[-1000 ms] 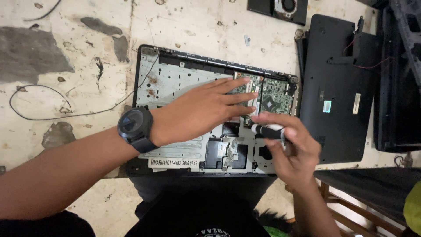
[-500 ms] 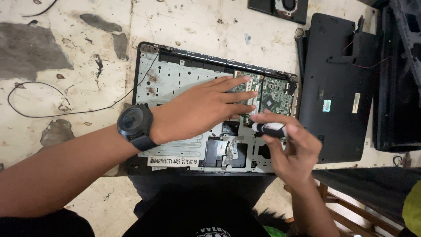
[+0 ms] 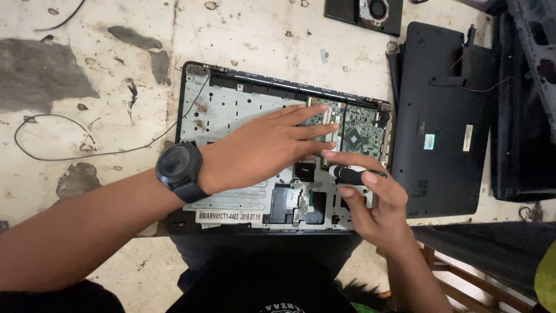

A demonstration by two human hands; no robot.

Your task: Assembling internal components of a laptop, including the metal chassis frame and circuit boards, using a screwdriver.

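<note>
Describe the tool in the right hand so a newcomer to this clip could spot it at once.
Start at the opened laptop chassis lying on the stained worktable. At its lower right, below the green circuit board, the right hand pinches a small screwdriver. Its stubby black-and-white handle sets it apart from the grey metal and green board around it.

Black bottom cover [image 3: 446,127] at right; thin wire loop [image 3: 69,142] at left; fan module [image 3: 370,13] at top edge; stained tabletop [image 3: 260,35].

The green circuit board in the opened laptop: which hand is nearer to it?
Left. The left hand lies flat with fingers on the green circuit board; the right hand holds a screwdriver just below it.
</note>
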